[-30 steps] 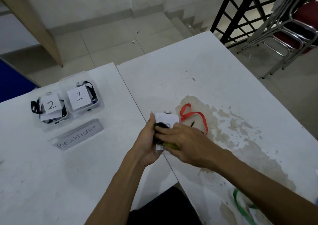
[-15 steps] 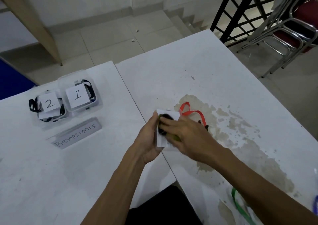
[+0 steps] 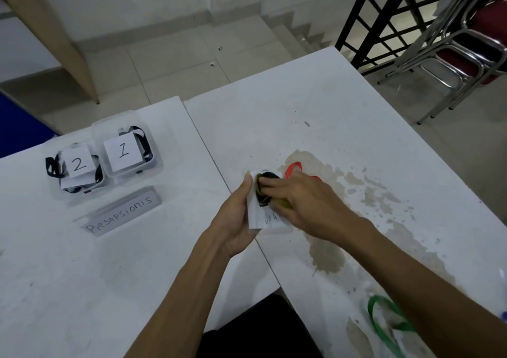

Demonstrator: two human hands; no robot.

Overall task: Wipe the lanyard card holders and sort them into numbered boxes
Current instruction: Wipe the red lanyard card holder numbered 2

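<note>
My left hand point(image 3: 236, 215) grips a clear card holder point(image 3: 264, 220) with a white card inside, held over the seam between two white tables. My right hand point(image 3: 307, 202) presses a dark and yellow-green cloth point(image 3: 264, 190) onto the holder's upper part. The holder's red lanyard point(image 3: 293, 169) trails out behind my right hand. At the left stand two clear plastic boxes, one labelled 1 point(image 3: 123, 152) and one labelled 2 point(image 3: 78, 165), both with black lanyards inside.
A card holder reading "Resepsionis" point(image 3: 120, 212) lies in front of the boxes. A green lanyard point(image 3: 384, 322) lies at the lower right near my right forearm. The right table point(image 3: 315, 111) has a worn brown patch. Metal chairs point(image 3: 466, 42) stand beyond its far corner.
My right hand has slid the cloth up the card holder, away from me, uncovering the lower part of the card. My left hand keeps its grip.
</note>
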